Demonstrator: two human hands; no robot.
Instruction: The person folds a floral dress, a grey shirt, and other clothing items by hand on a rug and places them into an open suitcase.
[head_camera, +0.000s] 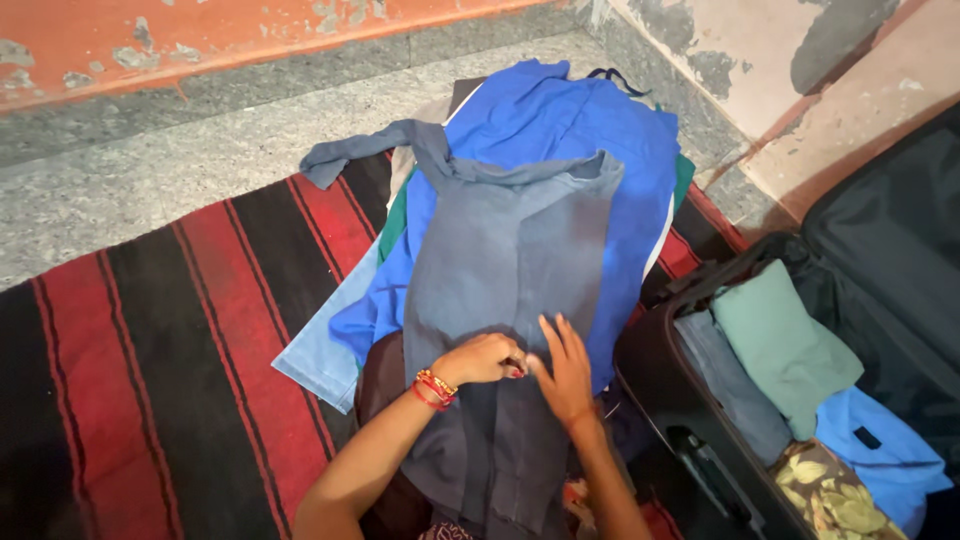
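- On top of the clothes pile (560, 130), which lies on the striped rug (200, 330) left of the suitcase (690, 400), a grey shirt (500, 250) is spread, one sleeve flung out toward the wall; its near end reaches the person's lap
- Folding it well, I judge, calls for smoothing the cloth flat outward from the middle, edges kept aligned; creases pressed out before any fold
- Left hand (482, 358): grip closed, fingers curled, pinching grey cloth at the shirt's middle
- Right hand (565, 370): grip open, fingers spread, palm pressing flat on the shirt just beside the left
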